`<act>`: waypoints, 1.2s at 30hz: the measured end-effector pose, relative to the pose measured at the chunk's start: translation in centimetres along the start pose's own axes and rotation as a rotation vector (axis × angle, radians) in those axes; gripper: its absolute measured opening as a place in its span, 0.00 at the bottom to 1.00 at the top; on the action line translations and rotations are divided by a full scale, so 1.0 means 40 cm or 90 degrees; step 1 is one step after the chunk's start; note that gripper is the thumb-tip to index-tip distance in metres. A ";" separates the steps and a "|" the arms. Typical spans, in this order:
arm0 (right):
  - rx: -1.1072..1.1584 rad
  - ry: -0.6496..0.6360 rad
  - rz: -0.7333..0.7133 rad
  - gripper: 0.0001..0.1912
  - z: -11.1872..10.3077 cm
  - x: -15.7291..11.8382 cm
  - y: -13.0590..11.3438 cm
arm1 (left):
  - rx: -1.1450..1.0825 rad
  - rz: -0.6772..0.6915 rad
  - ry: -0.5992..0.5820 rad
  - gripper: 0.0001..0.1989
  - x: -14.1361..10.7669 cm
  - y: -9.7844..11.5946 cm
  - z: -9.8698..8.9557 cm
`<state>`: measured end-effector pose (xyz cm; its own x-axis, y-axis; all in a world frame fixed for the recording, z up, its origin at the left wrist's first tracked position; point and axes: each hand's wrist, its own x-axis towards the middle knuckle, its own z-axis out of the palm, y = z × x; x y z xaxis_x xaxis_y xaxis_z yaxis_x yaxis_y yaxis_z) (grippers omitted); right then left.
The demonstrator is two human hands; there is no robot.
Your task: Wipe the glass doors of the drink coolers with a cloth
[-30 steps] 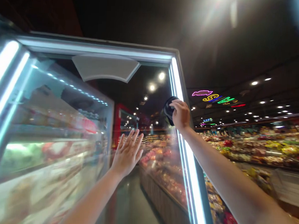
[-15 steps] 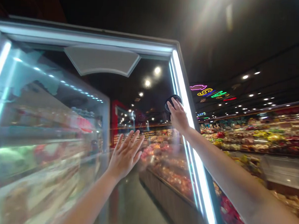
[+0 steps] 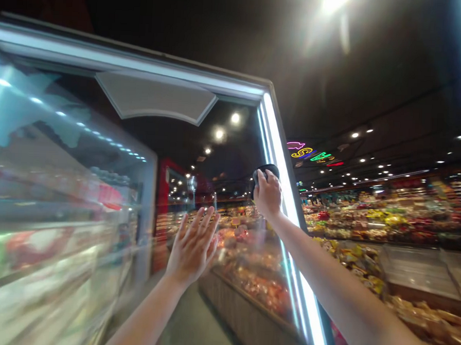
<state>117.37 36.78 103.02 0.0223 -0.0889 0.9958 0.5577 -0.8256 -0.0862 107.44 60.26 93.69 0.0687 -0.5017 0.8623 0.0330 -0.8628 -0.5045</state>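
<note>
A tall glass door with lit white strips along its frame stands tilted in front of me. My right hand is high up near the door's right-hand light strip. Its fingers lie over a dark round pad-like thing held against the glass; its exact kind is hard to make out. Lower and to the left, my left hand is open and holds nothing. Its palm faces the glass, fingers stretched upward, and a faint reflection shows beside it. Whether it touches the pane I cannot tell.
Blurred shelves of goods lie at the left. Through the glass, a wood-sided produce stand runs along the floor. Packed displays and a clear-walled bin stand at the right. A pale curved panel spans the door's top.
The view has shifted, so the door frame and both hands sit slightly lower in it. My right hand stays on the dark round thing, and my left hand stays open near the glass.
</note>
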 end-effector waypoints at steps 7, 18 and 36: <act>-0.007 -0.156 -0.268 0.26 -0.033 -0.125 0.043 | -0.012 -0.001 -0.019 0.34 -0.008 0.003 0.018; 0.017 -0.083 -0.235 0.29 0.044 -0.053 0.001 | -0.014 0.007 -0.031 0.36 -0.011 0.001 0.028; 0.111 -0.065 -0.310 0.25 0.060 -0.043 0.030 | 0.056 -0.010 0.008 0.37 -0.117 -0.172 -0.090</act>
<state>119.99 37.29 101.28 -0.1979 0.3430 0.9182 0.6532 -0.6523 0.3845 103.30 68.31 93.29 0.0541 -0.4888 0.8707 0.1215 -0.8623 -0.4916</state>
